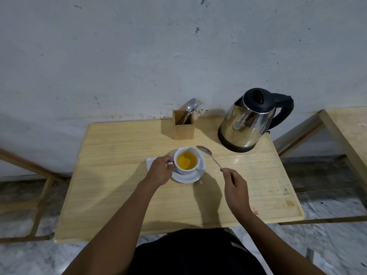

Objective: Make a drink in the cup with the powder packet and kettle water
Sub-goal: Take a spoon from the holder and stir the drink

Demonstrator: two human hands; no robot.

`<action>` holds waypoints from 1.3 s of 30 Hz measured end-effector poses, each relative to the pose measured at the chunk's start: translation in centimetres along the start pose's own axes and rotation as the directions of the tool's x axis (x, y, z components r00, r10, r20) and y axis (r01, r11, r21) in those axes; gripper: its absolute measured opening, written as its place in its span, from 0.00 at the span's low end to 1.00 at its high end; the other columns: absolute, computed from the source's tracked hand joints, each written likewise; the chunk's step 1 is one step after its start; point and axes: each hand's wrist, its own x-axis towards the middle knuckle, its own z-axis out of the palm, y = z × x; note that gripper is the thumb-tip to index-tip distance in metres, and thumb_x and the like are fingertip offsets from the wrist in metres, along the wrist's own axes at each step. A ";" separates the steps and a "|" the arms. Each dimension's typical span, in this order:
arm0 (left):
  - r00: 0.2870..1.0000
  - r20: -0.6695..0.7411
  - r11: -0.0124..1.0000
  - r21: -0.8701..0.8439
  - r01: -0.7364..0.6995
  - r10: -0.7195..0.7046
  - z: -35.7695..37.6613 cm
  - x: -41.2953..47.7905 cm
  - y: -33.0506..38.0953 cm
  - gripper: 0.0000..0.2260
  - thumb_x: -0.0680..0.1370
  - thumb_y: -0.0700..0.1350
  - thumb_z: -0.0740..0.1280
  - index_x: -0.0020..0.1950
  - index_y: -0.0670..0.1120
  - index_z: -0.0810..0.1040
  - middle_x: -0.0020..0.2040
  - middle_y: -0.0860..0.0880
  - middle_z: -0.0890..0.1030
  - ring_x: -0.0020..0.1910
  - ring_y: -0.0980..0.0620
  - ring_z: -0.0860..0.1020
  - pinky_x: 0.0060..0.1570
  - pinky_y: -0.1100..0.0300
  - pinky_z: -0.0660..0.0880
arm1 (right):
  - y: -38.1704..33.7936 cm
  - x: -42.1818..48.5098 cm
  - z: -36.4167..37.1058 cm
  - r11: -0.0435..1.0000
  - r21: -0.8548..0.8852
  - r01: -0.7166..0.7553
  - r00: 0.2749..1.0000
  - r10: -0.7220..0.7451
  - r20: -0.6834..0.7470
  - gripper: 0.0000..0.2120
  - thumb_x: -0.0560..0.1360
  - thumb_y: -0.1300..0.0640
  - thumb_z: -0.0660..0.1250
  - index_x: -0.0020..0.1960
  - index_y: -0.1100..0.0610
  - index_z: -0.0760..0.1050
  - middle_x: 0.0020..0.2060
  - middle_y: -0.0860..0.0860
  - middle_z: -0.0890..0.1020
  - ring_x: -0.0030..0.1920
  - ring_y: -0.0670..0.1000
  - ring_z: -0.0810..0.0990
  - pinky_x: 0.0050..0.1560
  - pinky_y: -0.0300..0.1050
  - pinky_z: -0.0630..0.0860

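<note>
Both your hands are busy: your left hand has its grip closed on the handle of the cup with yellow drink, on the saucer; your right hand pinches the spoon, lifted right of the cup, kettle far right on the worktop.

Two bare arms and dark clothes

The left hand and right hand have no sleeves. Dark clothing fills the bottom middle.
</note>
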 end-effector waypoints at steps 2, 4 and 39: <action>1.000 0.004 1.000 -0.002 -0.007 0.007 -0.1 0.0 0.1 0.07 0.78 0.37 0.61 0.48 0.39 0.79 0.44 0.44 0.80 0.45 0.50 0.75 0.45 0.60 0.67 | 1.3 0.3 -0.2 0.999 -0.013 -0.048 0.999 0.047 -0.019 0.09 0.82 0.55 0.60 0.52 0.55 0.78 0.41 0.48 0.81 0.39 0.42 0.76 0.40 0.32 0.72; 1.000 0.006 1.000 0.000 -0.010 0.010 -0.1 -0.1 0.3 0.07 0.78 0.37 0.61 0.48 0.40 0.79 0.43 0.46 0.79 0.44 0.50 0.75 0.45 0.60 0.67 | 2.6 0.7 0.1 0.993 -0.065 -0.094 0.995 0.092 -0.026 0.09 0.82 0.53 0.59 0.54 0.55 0.76 0.40 0.49 0.79 0.38 0.47 0.75 0.40 0.42 0.73; 0.998 0.000 0.998 -0.009 0.057 -0.057 -0.2 -0.5 0.9 0.08 0.78 0.37 0.61 0.50 0.39 0.79 0.45 0.46 0.79 0.46 0.50 0.75 0.46 0.60 0.68 | 4.5 4.7 1.8 0.730 -0.682 -0.041 0.988 0.130 0.080 0.10 0.78 0.53 0.58 0.57 0.45 0.71 0.49 0.45 0.78 0.42 0.51 0.77 0.47 0.47 0.74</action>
